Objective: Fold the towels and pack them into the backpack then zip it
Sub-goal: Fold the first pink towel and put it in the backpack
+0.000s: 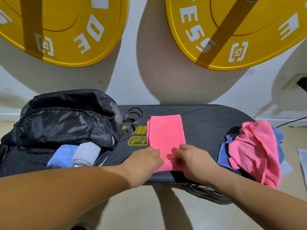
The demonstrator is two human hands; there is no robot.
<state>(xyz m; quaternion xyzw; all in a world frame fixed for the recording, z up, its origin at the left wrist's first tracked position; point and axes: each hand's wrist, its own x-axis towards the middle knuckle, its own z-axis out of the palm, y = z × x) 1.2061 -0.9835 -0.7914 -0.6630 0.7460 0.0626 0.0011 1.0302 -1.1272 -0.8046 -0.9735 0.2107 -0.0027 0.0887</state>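
Observation:
A pink towel (166,133), folded into a long strip, lies flat in the middle of the black platform (207,120). My left hand (144,161) and my right hand (192,161) both grip its near end, fingers curled onto the cloth. The black backpack (63,120) lies open at the left. Inside it sit a rolled blue towel (61,156) and a rolled grey towel (86,154). At the right end of the platform lies a loose heap: a crumpled pink towel (255,150) on top of a blue towel (224,155).
Two large yellow weight plates (63,30) (232,34) lean against the white wall behind the platform. A wall socket (295,82) with a cable is at the far right. A sheet of paper (303,156) lies on the floor at the right edge.

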